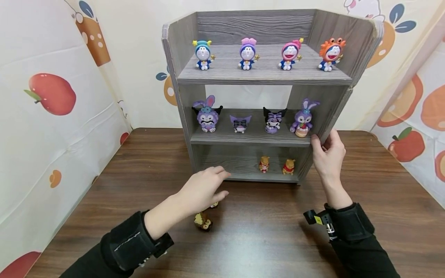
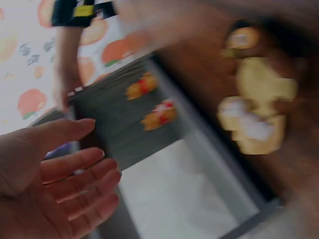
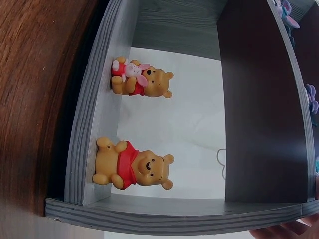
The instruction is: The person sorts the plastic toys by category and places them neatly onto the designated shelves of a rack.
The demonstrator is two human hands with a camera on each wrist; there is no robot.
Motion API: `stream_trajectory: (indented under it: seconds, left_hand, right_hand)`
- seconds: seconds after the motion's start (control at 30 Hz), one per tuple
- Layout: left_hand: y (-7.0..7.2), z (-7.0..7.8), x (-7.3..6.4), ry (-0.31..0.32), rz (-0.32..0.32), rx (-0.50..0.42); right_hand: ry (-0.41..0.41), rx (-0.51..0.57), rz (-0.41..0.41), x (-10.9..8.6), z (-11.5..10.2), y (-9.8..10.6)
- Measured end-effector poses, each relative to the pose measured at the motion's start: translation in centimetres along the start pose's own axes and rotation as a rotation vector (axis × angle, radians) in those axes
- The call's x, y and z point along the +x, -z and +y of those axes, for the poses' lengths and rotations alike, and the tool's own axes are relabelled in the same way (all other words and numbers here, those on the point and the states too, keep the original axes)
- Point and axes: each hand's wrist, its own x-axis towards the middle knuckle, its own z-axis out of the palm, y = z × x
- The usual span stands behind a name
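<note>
My left hand (image 1: 203, 189) hovers in front of the bottom shelf, its fingers loosely extended and holding nothing. Close below it, on the table, lies a small brown-and-yellow figurine (image 1: 202, 221); another figurine (image 1: 213, 205) is mostly hidden behind the hand. The left wrist view shows the brown-and-yellow figurine (image 2: 264, 79) blurred. My right hand (image 1: 328, 154) grips the right side panel of the grey wooden display shelf (image 1: 243, 143), thumb at the front edge. On its bottom board sit two Winnie the Pooh figurines, one holding a pink piglet (image 3: 142, 77), one in a red shirt (image 3: 132, 164).
Several Doraemon figurines (image 1: 247, 54) line the top board. Purple figurines (image 1: 272, 120) stand in a row on the middle board. Beneath the shelf is a brown wooden table (image 1: 264, 239), with fruit-printed cloth (image 1: 52, 154) around it.
</note>
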Motion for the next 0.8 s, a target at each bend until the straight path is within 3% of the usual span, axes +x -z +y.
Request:
stream_trajectory:
  seconds: [0.3,0.5,0.8]
  left_hand:
    - [-3.1,-1.7,-0.9,0.008,-0.213,0.014]
    - [-3.8,-2.0,-1.0,0.045,-0.343,0.000]
    - [-4.6,-2.1,-0.9,0.069,-0.433,0.066]
  right_hand:
    - [0.005,0.011,-0.002,0.0,0.1,0.0]
    - [0.004,-0.004,0.003,0.0,0.1,0.0]
    - [0.005,0.013,0.002,0.0,0.0,0.1]
